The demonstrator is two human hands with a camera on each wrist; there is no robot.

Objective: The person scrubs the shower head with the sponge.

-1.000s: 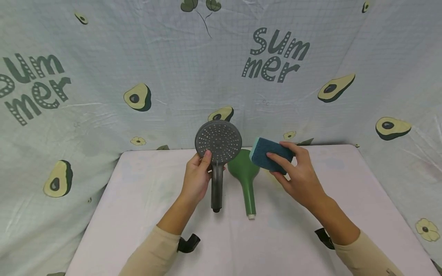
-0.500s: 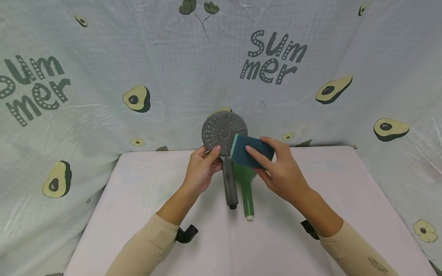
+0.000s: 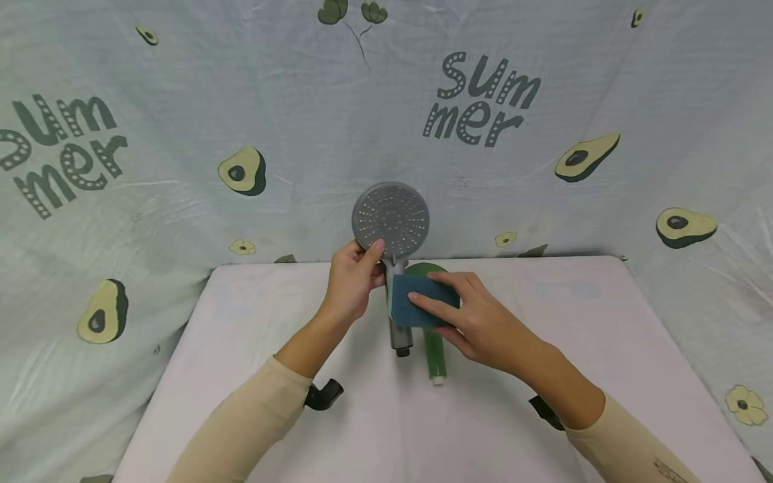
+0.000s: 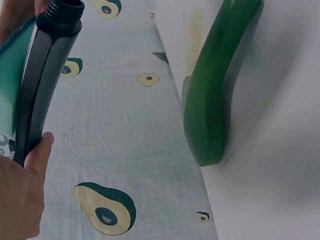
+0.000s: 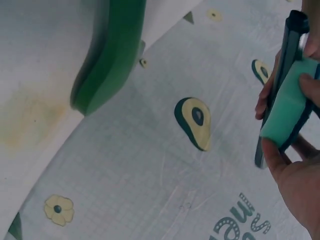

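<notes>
My left hand (image 3: 353, 282) holds a grey shower head (image 3: 391, 218) by its neck, thumb at the lower rim of the spray face. The nozzle face is toward the head camera, with the handle pointing down. A blue sponge (image 3: 425, 302) with a lighter green side is pinched in my right hand (image 3: 477, 322), forefinger on its dark face. In the right wrist view the light side of the sponge (image 4: 12, 80) faces the shower head's handle (image 4: 40, 85). Behind the sponge lies a green object (image 3: 436, 355) shaped like a shower head, with a white tip, its upper part partly covered.
The white table (image 3: 260, 376) meets a cloth backdrop (image 3: 290, 134) printed with avocados and lettering along its far edge. Black wrist devices (image 3: 324, 394) stick out at both sleeves. A yellowish stain (image 5: 35, 117) marks the table near the green object.
My right hand has brought the sponge left, from beside the shower head to its face edge, then down onto the handle. The left hand has raised the shower head slightly and shifted it right.
</notes>
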